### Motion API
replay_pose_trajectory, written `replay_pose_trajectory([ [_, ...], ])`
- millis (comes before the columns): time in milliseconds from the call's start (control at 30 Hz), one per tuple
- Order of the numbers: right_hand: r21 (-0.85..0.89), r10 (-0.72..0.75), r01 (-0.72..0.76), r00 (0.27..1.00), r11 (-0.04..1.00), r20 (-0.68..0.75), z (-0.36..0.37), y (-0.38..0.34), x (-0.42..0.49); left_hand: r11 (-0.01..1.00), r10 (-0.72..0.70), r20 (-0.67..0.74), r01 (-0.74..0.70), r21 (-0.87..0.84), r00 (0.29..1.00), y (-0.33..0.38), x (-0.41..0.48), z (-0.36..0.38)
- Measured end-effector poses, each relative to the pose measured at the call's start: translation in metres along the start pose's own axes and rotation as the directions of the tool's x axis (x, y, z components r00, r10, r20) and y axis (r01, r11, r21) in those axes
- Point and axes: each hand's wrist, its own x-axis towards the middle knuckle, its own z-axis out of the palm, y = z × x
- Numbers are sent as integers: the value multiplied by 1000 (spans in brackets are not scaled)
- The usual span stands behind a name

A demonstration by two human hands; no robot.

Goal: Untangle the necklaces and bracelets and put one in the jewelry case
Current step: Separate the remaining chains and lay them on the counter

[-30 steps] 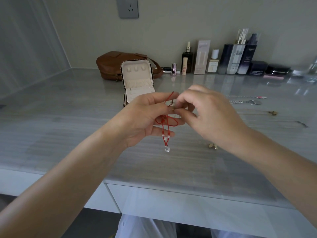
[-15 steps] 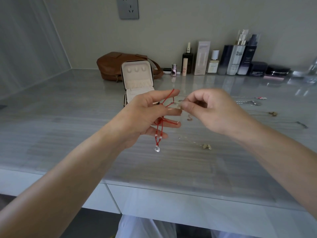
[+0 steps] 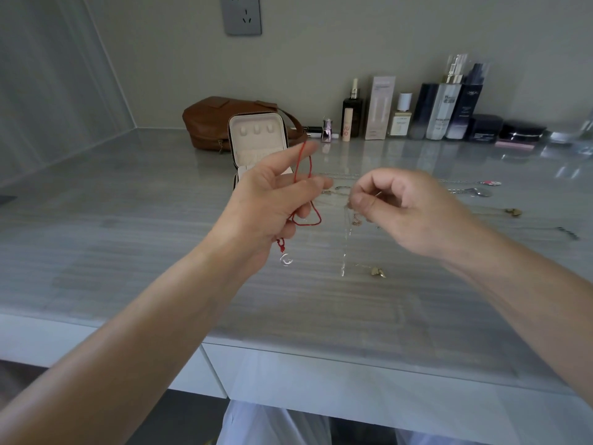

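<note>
The open jewelry case (image 3: 256,136) stands just behind the left hand (image 3: 269,207), whose fingers hold the red cord (image 3: 297,168) (a clear charm (image 3: 285,260) dangles below). The right hand (image 3: 404,210) pinches a thin chain (image 3: 345,248) hanging toward the counter (image 3: 128,252).

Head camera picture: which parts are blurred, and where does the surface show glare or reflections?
In the head view, the thin chain under the right hand is smeared by motion, and so is the red cord in the left hand. Also in the head view, the glossy countertop mirrors the cosmetic bottles at the rear, with bright glare streaks toward the far right.
</note>
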Motion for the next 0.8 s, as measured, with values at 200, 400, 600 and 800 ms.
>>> replay_pose_trajectory([
  [200,-106,22,-12,995,994,102,2,4,-13,999,23,-30,-22,24,999,-2,3,-3],
  [400,217,170,-189,980,958,106,-11,12,-17,993,-26,-73,34,115,997,-3,8,-16],
  [600,373,245,-268,963,889,107,-18,12,-10,810,-72,-93,113,575,993,-16,19,-38],
  [800,383,245,-288,957,878,159,-17,7,3,275,-166,-24,70,959,986,-13,17,-39],
])
